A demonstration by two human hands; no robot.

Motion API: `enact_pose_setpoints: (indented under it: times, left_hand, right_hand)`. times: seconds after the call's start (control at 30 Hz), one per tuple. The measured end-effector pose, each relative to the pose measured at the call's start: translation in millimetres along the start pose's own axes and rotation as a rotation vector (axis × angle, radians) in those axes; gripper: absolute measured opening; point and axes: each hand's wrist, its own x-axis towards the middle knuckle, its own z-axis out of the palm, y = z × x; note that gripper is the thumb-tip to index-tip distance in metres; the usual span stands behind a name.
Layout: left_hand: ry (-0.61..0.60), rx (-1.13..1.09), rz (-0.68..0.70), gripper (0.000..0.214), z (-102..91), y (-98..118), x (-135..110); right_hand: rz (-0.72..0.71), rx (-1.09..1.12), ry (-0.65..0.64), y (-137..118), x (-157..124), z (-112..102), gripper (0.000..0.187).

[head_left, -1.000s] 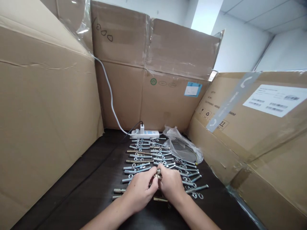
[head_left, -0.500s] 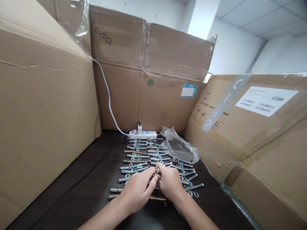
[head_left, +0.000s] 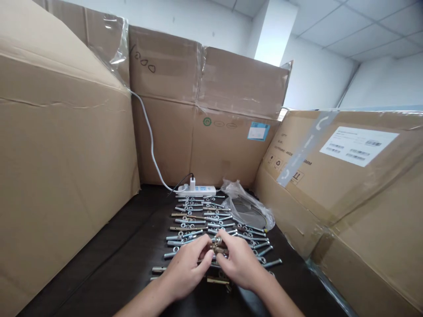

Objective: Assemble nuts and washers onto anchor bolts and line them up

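Both my hands meet over the dark table (head_left: 125, 259), pinching one small metal bolt assembly (head_left: 217, 245) between their fingertips. My left hand (head_left: 187, 266) grips its left end with curled fingers. My right hand (head_left: 239, 263) pinches the right end, where a nut or washer sits. Beyond the hands lie rows of silver bolts (head_left: 198, 215) with washers and nuts beside them. A brass-coloured sleeve (head_left: 216, 280) rests on the table just below my hands.
Tall cardboard boxes wall the table on the left (head_left: 62, 154), back (head_left: 205, 110) and right (head_left: 357, 189). A white power strip (head_left: 197, 190) with a cable lies at the back. A crumpled clear plastic bag (head_left: 247, 207) sits right of the bolts.
The view tilted up slightly and my hands shifted a little toward me. They keep working the same bolt, the fingers turning slightly round it.
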Motion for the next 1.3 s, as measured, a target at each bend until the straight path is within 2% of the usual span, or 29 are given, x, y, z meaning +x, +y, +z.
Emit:
enact_pose_setpoints:
  times: [0.1,0.2,0.23,0.3,0.37,0.5,0.7,0.9,1.07,1.13,1.2,1.3]
  left_hand:
    - [0.038,0.024,-0.04,0.018,-4.2,0,0]
    - [0.015,0.053,-0.038,0.016,-5.9,2,0]
    - [-0.01,0.064,-0.029,0.015,-5.7,3,0]
    - [-0.063,0.086,-0.002,0.014,-5.1,5,0]
    - [-0.105,0.108,0.021,0.014,-4.9,6,0]
    - [-0.123,0.142,0.029,0.013,-6.9,8,0]
    - [-0.123,0.187,0.047,0.011,-9.0,8,1]
    - [-0.075,0.19,0.063,0.013,-13.7,4,2]
    - [-0.01,0.192,0.061,0.011,-18.4,1,3]
    - [0.015,0.186,0.067,0.013,-18.9,0,3]
    - [0.034,0.175,0.072,0.016,-18.7,-1,2]
    - [0.027,0.154,0.094,0.019,-17.0,1,1]
  right_hand:
    - [0.122,-0.094,-0.008,35,8,-20,0.006]
    - [0.409,-0.359,-0.033,88,25,-39,0.009]
    - [0.458,-0.397,-0.038,105,32,-43,0.012]
    - [0.501,-0.423,-0.063,132,46,-46,0.017]
    - [0.512,-0.433,-0.093,150,59,-43,0.019]
    - [0.49,-0.427,-0.128,160,83,-31,0.022]
    - [0.452,-0.401,-0.102,161,102,-26,0.024]
    - [0.431,-0.366,0.036,145,91,-34,0.027]
    - [0.308,-0.271,0.079,95,59,-25,0.029]
    - [0.192,-0.171,0.114,69,43,-16,0.031]
    - [0.089,-0.075,0.11,45,29,-5,0.03]
    - [0.028,-0.064,0.037,20,14,9,0.026]
